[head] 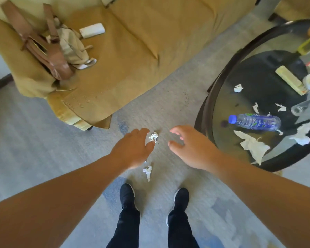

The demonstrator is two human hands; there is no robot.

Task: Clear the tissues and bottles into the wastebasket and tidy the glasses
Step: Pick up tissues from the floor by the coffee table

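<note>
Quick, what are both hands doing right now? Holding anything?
Left hand: fingers and thumb on either side of a crumpled tissue; cannot tell whether it grips it.
Right hand: open, holding nothing.

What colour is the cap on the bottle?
Blue, on the bottle cap; the head view shows it.

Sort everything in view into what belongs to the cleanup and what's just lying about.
Belongs to the job: crumpled tissue on the carpet by the left hand; second tissue near the shoes; scattered tissues on the glass table; water bottle on its side; tipped-over glass.
Just lying about: brown bag and white box on the sofa; remote control on the table.
</note>
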